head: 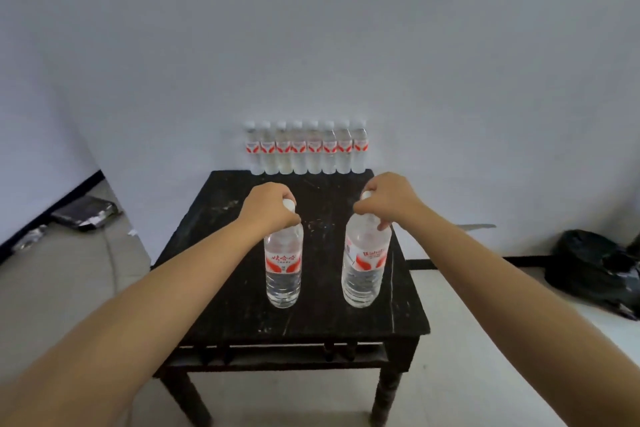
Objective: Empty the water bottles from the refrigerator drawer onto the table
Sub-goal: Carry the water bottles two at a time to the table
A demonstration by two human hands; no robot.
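Note:
Over the black wooden table [242, 308] I hold two clear water bottles with red-and-white labels by their necks. My left hand [268, 206] grips the white-capped top of the left bottle [283, 270], which stands upright with its base at the tabletop. My right hand [388, 199] grips the top of the right bottle [363, 270], which leans slightly; whether its base touches the table I cannot tell. A row of several identical bottles [306, 147] stands along the table's far edge against the white wall. The refrigerator drawer is out of view.
A dark flat package [85, 213] and some crumpled clear wrapping [31, 237] lie on the floor at the left. A black plastic bag [595, 270] sits on the floor at the right. A black baseboard runs along the wall.

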